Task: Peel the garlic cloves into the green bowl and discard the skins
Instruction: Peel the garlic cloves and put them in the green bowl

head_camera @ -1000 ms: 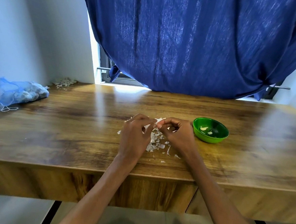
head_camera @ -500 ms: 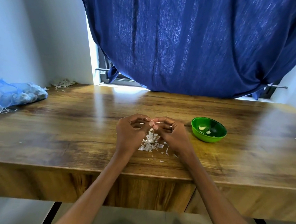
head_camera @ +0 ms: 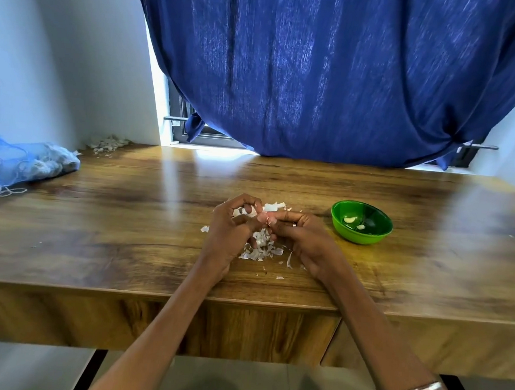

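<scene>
A small garlic clove [head_camera: 263, 219], pinkish with skin partly on, is pinched between the fingertips of my left hand [head_camera: 230, 232] and my right hand [head_camera: 300, 239] over the middle of the wooden table [head_camera: 126, 216]. Under and around both hands lies a heap of white garlic skins [head_camera: 260, 246]. The green bowl [head_camera: 361, 222] stands just right of my right hand and holds two peeled cloves [head_camera: 351, 219].
A blue mesh bag of garlic [head_camera: 33, 162] lies at the table's far left against the wall. A second small pile of skins [head_camera: 109, 144] sits in the back left corner. A dark blue curtain [head_camera: 334, 78] hangs behind the table.
Both hands stayed together over the skin pile, working at the clove; my left fingers have shifted slightly on it. The bowl has not moved.
</scene>
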